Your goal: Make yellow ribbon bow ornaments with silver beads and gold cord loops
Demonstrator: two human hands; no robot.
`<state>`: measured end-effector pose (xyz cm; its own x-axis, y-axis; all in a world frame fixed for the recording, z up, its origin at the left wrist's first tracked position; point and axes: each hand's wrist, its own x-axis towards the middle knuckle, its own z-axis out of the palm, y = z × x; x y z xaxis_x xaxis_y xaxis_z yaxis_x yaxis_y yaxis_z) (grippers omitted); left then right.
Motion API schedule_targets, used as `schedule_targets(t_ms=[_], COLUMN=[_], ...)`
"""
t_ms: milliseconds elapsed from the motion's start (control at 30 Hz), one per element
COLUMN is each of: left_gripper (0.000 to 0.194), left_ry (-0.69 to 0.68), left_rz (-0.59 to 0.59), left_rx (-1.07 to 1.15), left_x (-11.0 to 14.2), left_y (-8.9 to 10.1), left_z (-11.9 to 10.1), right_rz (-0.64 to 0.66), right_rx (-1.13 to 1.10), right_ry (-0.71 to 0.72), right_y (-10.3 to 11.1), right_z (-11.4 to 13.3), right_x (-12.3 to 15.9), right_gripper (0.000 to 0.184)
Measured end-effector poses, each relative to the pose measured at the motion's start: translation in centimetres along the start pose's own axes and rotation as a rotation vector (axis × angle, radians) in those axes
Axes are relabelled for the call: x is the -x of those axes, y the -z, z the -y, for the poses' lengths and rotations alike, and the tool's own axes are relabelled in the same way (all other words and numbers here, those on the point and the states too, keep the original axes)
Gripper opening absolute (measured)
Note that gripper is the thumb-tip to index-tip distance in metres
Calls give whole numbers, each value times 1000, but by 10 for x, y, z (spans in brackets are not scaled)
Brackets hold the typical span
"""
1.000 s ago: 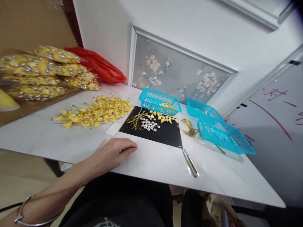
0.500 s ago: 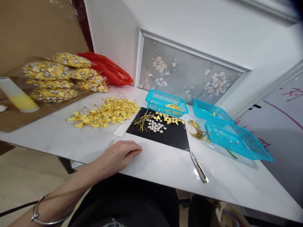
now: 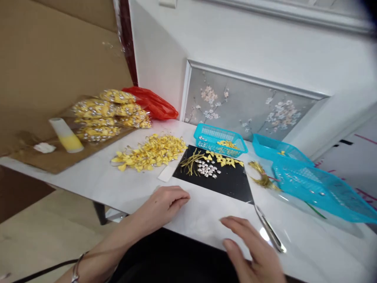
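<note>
At left of centre in the frame, the pile of yellow flowers (image 3: 151,152) bristles with thin loops, which could snag if a forearm brushes them. Below, the left hand (image 3: 166,204) rests near the table's front edge, fingers curled closed; whether they pinch anything I cannot tell. Near the middle, thin stems (image 3: 191,163) lie crossed on the black mat (image 3: 232,186), so tugging one could drag others. Beside them, the silver beads (image 3: 207,169) sit loose and look rounded; a bump to the mat could scatter them and nudge the yellow petals (image 3: 229,160) along its far edge. At lower right, the right hand (image 3: 255,247) is open, thumb and fingers apart, nothing seen between them. A sideways sweep could knock the metal tool (image 3: 271,232) just beyond it, jarring the mat's near corner.
</note>
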<state>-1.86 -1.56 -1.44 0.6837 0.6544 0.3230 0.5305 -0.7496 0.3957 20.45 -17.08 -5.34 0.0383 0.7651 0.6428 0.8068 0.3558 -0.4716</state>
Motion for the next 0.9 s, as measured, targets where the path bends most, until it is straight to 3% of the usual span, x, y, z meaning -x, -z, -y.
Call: schedule_targets(t_ms=[133, 233, 500, 633, 900], left_gripper=[29, 37, 40, 38, 34], left_ry=[111, 205, 191, 174, 193], left_rz=[-105, -152, -110, -93, -141], left_rx=[-198, -337, -462, -471, -432], left_x=[10, 17, 12, 10, 10], left_y=[7, 7, 4, 7, 13], left_z=[20, 39, 41, 38, 35], right_rz=[146, 206, 148, 120, 97], right_rx=[69, 14, -385, -490, -856], right_ry=[129, 29, -453, -540, -584], right_y=[-37, -44, -41, -35, -24], right_z=[-10, -10, 4, 1, 9], right_x=[-22, -18, -28, -37, -53], right_gripper=[23, 10, 18, 25, 34])
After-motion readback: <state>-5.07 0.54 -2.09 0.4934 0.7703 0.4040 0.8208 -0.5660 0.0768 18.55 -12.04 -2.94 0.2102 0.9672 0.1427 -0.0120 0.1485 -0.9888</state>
